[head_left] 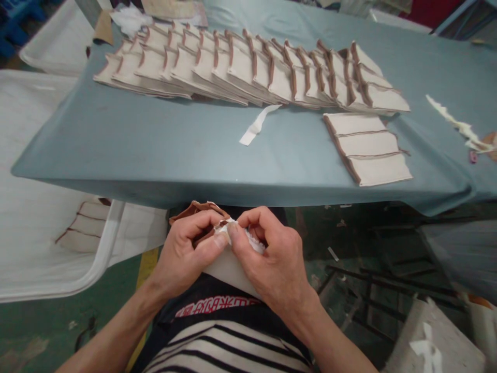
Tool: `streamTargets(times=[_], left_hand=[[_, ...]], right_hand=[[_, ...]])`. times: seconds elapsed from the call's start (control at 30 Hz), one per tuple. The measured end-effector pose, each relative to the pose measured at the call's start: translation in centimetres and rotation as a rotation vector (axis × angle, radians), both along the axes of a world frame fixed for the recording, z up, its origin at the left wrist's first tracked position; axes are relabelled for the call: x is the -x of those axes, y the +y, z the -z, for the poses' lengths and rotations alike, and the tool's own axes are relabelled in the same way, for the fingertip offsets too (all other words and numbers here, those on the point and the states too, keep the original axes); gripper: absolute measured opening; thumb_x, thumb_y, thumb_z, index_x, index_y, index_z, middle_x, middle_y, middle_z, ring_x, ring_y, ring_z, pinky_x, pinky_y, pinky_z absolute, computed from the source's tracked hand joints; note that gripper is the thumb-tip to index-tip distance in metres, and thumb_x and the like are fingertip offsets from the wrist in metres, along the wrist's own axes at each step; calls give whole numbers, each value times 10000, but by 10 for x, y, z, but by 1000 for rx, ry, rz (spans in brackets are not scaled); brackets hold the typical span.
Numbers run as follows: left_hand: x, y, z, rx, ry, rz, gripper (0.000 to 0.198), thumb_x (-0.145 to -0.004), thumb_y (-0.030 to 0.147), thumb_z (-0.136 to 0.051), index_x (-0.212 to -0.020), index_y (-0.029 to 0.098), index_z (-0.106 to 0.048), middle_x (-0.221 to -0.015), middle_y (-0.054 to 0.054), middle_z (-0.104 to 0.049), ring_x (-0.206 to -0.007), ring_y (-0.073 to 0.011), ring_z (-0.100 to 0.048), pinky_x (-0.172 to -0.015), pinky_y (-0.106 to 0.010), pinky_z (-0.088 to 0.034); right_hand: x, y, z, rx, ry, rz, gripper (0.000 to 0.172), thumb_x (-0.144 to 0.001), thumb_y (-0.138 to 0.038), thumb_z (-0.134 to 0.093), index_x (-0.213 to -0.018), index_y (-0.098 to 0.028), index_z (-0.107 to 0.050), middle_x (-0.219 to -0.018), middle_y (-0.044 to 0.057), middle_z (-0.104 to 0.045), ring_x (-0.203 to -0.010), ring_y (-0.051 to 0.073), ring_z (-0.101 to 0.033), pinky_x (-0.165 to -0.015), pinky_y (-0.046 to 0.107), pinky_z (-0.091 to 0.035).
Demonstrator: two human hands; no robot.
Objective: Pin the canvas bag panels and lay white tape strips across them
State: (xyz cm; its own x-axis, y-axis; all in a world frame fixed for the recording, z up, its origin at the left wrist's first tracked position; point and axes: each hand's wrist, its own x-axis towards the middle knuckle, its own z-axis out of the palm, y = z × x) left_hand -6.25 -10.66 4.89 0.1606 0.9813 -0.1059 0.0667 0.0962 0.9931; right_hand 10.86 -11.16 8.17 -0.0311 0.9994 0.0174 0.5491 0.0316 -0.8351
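Below the table's front edge, close to my body, both hands grip one cream fabric piece with a brown edge [223,269]. My left hand [186,248] pinches its brown-trimmed top, fingers curled. My right hand [272,259] is closed around a crumpled white paper strip [254,242] at the same edge. On the blue-grey table [155,150] lies a long overlapping row of the same cream pieces [240,70]. A short stack of three such pieces [368,147] lies to the right.
A loose white strip [257,125] lies mid-table. White scraps [460,127] lie at the right edge. A white tray [58,243] at my left holds more cream pieces [83,228]. A metal frame [388,280] stands under the table at right.
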Motion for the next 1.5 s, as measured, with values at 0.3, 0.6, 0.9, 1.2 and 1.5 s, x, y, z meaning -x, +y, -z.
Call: streamTargets(times=[0.3,0.6,0.9,1.2,1.5], left_hand=[[-1,-1,-14,-88,113,24,238,-912,297,-626,-700,197,-665,-703,11,-670,-616,-142,-535,-533,-246,-383],[2,-7,-20,-150,209,42,237,-923,229,-567,-704,209,-655,-654,45,-602,-578,-124,-490,-519,-238,-373],[-5,-16,-21,-245,332,-40,209,-881,202,-540,-709,215,-657,-589,64,-577,-497,-113,-508,-509,-246,-398],[-17,-18,-18,-396,516,-87,245,-869,186,-531,-645,201,-630,-530,75,-539,-426,-78,-483,-453,-219,-347],[-23,-15,-24,-329,542,-89,284,-854,190,-490,-580,212,-562,-529,59,-517,-444,-97,-499,-481,-245,-369]], right_hand=[[1,-1,1,61,68,20,203,-907,-379,-622,-773,-228,-603,-540,-74,-510,-456,93,-433,-493,237,-303],[1,-2,-1,210,235,-60,172,-893,-371,-627,-792,-236,-590,-553,-84,-493,-483,102,-447,-516,242,-328],[3,2,3,385,461,-108,164,-824,-354,-611,-741,-250,-515,-535,-96,-448,-484,102,-397,-486,233,-303],[8,0,19,230,96,-199,210,-974,-368,-357,-793,-272,-399,-668,-33,-491,-597,174,-493,-620,312,-299],[3,7,15,323,-122,-276,201,-1036,-367,-340,-944,-260,-483,-731,-4,-565,-654,212,-547,-640,321,-279]])
